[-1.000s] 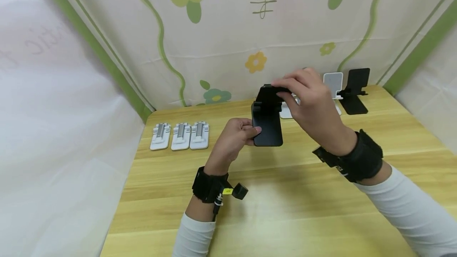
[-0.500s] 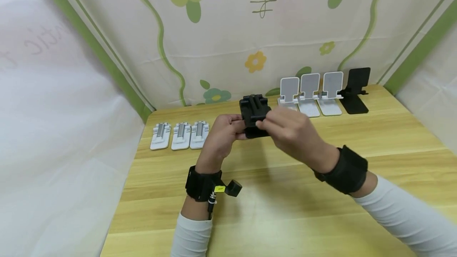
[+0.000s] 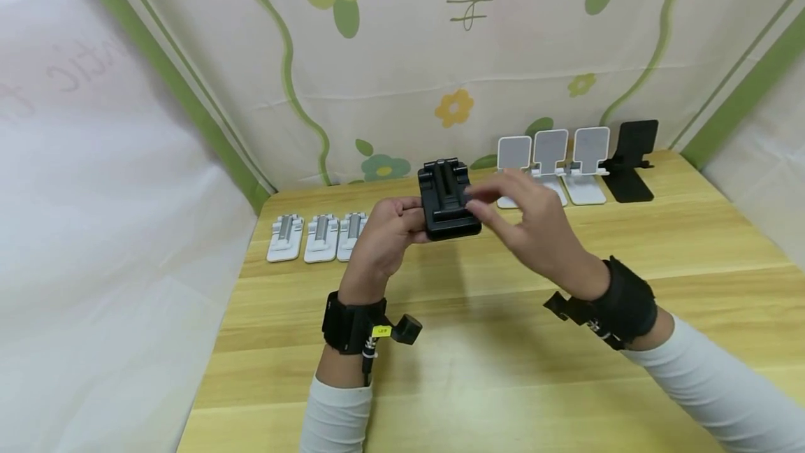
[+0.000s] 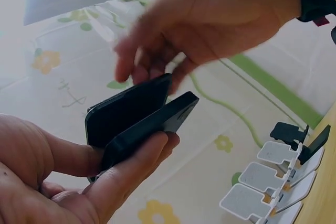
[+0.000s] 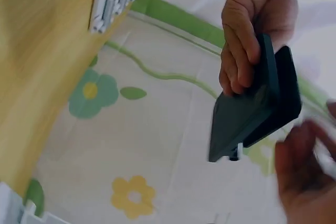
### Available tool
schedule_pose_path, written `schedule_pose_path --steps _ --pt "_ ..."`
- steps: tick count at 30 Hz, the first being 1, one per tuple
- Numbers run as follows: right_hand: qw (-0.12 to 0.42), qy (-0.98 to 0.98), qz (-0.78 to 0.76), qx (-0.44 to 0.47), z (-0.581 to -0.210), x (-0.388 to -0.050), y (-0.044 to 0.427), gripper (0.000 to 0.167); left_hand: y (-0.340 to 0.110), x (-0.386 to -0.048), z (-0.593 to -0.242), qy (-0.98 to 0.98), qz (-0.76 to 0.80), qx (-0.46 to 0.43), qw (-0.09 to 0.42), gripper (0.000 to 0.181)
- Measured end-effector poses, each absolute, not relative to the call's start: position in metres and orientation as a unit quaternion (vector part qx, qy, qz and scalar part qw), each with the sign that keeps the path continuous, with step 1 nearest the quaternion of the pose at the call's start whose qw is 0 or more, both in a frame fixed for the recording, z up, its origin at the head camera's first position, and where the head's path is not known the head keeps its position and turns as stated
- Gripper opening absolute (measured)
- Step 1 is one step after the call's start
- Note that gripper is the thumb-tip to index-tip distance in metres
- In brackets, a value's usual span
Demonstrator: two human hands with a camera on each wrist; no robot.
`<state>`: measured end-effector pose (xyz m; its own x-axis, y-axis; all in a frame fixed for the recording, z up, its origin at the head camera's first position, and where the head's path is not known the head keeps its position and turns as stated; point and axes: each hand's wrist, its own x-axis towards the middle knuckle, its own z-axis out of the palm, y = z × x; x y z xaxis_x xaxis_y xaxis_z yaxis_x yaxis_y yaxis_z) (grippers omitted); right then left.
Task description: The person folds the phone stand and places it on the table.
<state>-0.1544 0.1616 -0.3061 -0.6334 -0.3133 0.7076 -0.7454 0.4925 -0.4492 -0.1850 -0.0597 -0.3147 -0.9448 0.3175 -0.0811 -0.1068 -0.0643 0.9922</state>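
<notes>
- Black and rectangular, a slim folding stand [image 3: 449, 221] is in the left hand [image 3: 388, 236], raised above the table; fingers and thumb grip it firmly by its left edge.
- Both wrist views show the stand's two flat panels partly folded, with a wedge-shaped gap between them.
- The right hand [image 3: 534, 222] holds nothing: thumb and fingers are loosely bent and parted, their tips just beside the stand's right edge. Motion blurs this hand in the wrist views.
- Around each wrist, behind the hands, is a black strap [image 3: 353, 324] with a small device attached; white sleeves [image 3: 723, 376] cover the forearms.
- Left of the left hand, three white folded stands with grey bars [image 3: 286, 238] lie in a row on the table, the nearest partly hidden by that hand.
- Beyond the right hand, three white unfolded stands with grey panels [image 3: 591, 150] stand side by side, the nearest partly covered by its fingers.
- Farther right of them is a black unfolded stand [image 3: 636, 145].
- Under the hands spreads a light wood-grain table [image 3: 478, 383]; past its far edge hangs white fabric with green stripes and printed flowers [image 3: 390, 54].
</notes>
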Motion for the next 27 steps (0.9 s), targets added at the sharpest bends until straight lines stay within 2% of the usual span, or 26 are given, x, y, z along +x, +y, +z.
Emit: schedule_pose_path --steps 2,7,10,16,18,23,27 --pt "0.201 -0.845 0.428 0.249 -0.302 -0.156 0.165 0.037 -0.059 -0.184 -0.313 0.662 0.731 0.078 0.148 0.029" --pt "-0.069 -0.813 0.566 0.116 -0.293 -0.163 0.171 0.065 -0.054 -0.180 -0.313 0.661 0.729 0.089 0.151 0.028" --pt "-0.156 -0.749 0.638 0.083 -0.290 -0.166 0.173 0.067 -0.052 -0.180 -0.313 0.663 0.725 0.101 0.157 0.028" --pt "-0.163 -0.732 0.657 0.076 -0.289 -0.167 0.174 0.056 -0.060 -0.181 -0.311 0.632 0.742 0.115 0.192 0.034" --pt "-0.164 -0.734 0.655 0.077 -0.289 -0.167 0.173 0.056 -0.064 -0.181 -0.309 0.612 0.756 0.116 0.200 0.037" --pt "-0.170 -0.738 0.649 0.078 -0.288 -0.167 0.172 0.062 -0.067 -0.181 -0.307 0.619 0.750 0.120 0.203 0.040" --pt "-0.163 -0.742 0.646 0.079 -0.291 -0.167 0.173 0.056 -0.063 -0.182 -0.308 0.652 0.720 0.134 0.197 0.037"
